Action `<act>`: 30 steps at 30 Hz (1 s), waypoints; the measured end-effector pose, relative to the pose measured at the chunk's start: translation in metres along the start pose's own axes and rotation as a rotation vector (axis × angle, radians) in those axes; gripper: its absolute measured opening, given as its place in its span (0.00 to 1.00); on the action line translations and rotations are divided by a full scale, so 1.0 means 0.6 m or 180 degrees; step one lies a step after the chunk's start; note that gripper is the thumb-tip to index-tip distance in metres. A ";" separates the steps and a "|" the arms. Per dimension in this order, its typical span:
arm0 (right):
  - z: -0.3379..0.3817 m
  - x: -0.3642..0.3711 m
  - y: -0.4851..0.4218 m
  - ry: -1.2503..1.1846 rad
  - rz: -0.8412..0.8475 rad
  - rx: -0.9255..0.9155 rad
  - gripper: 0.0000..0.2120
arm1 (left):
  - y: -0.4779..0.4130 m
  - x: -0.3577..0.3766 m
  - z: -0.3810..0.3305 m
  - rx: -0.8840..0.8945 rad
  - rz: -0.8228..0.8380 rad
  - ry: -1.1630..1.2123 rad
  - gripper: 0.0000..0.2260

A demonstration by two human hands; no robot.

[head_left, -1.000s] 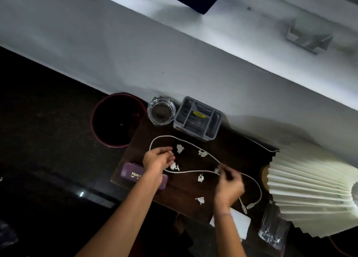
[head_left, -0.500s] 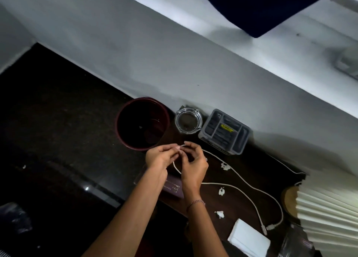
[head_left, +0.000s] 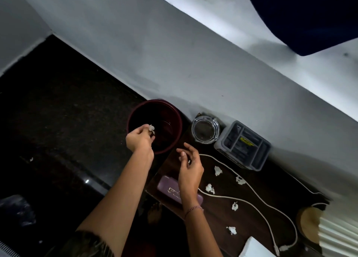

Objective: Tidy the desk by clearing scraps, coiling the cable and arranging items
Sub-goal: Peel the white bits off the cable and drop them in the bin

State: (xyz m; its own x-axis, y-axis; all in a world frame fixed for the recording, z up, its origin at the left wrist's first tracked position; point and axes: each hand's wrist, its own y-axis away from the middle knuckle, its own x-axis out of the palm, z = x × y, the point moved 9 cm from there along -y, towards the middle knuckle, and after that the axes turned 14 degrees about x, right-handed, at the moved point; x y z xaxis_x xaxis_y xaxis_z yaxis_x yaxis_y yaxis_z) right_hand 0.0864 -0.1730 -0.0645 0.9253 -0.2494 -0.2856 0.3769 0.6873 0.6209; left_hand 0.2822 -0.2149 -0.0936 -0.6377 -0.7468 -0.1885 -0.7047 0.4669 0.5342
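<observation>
My left hand (head_left: 139, 139) pinches crumpled white paper scraps (head_left: 151, 129) over the mouth of the dark red bin (head_left: 175, 117), which stands on the floor left of the desk. My right hand (head_left: 189, 168) hovers above the dark wooden desk (head_left: 257, 191) near its left edge, fingers relaxed and holding nothing. Several more white scraps (head_left: 217, 170) lie scattered on the desk. A white cable (head_left: 257, 211) snakes across the desk from beside my right hand down to its plug at the lower right.
A glass ashtray (head_left: 205, 128) and a grey compartment organiser (head_left: 244, 145) stand against the wall. A purple case (head_left: 169, 189) lies under my right wrist. A pleated white lamp shade (head_left: 339, 235) on a wooden base and a white box (head_left: 253, 248) sit at the lower right.
My left hand has carried scraps from the desk out over the bin. My right hand has let go and drawn back over the desk. The view has swung left.
</observation>
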 end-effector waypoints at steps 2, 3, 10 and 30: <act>-0.002 -0.001 -0.005 -0.0011 -0.0029 0.0043 0.12 | -0.014 -0.001 0.002 -0.0027 0.0029 -0.0176 0.10; -0.004 -0.003 -0.007 -0.0015 -0.0049 0.0059 0.12 | -0.019 -0.001 0.004 -0.0029 0.0055 -0.0221 0.10; -0.027 -0.040 -0.012 -0.0078 -0.0329 0.0119 0.10 | -0.001 -0.002 0.031 -0.0141 0.0276 -0.0333 0.09; -0.125 -0.280 -0.050 0.2442 -0.0839 -0.0047 0.23 | 0.169 0.027 0.121 -0.0316 0.1166 -0.0657 0.11</act>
State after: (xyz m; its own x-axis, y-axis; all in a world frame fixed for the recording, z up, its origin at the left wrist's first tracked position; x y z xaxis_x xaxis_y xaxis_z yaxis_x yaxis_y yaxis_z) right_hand -0.0835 -0.1004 -0.0902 0.5183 0.1292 -0.8454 0.5729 0.6815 0.4553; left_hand 0.1780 -0.1457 -0.1023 -0.8962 -0.4250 -0.1273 -0.3933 0.6282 0.6714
